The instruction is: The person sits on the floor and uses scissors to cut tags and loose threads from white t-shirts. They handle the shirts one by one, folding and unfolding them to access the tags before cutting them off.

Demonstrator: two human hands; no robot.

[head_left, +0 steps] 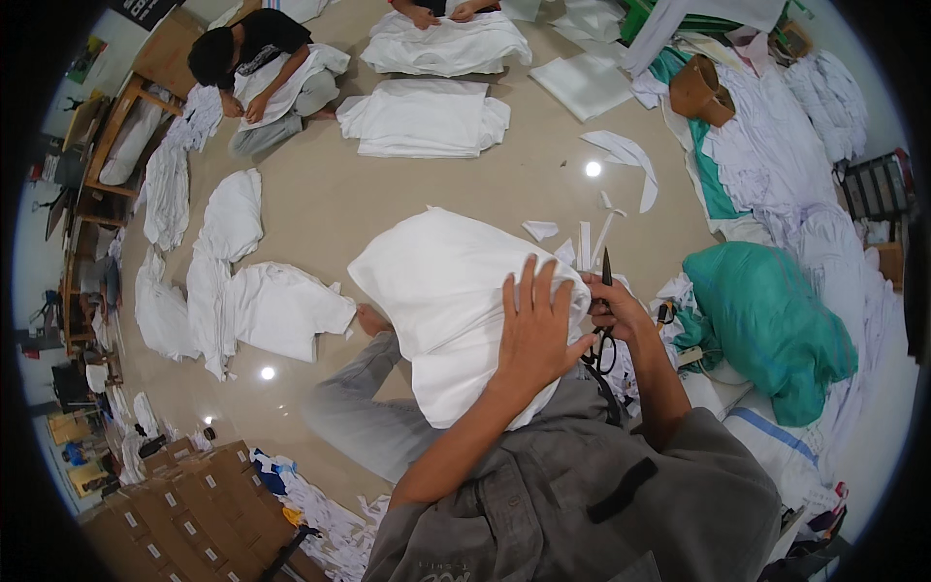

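Observation:
A white fabric piece [444, 284], perhaps a garment, is spread over my lap and crossed leg. My left hand [534, 324] lies flat on its right part, fingers apart and pointing away from me. At the cloth's right edge, my right hand [618, 309] grips black-handled scissors [606, 265], the dark blades pointing away from me. The fingers of that hand also meet the cloth's edge; whether they pinch it cannot be told. The scissor handles hang below the palm, close to my left thumb.
White fabric scraps [584, 244] lie beyond my right hand. A green sack [771, 327] stands at right, against heaped white cloth [764, 160]. White garments [284, 305] lie at left. Ahead is a folded white stack [422, 120]. Two people [265, 73] sit working with cloth. Cardboard boxes [196, 516] stand lower left.

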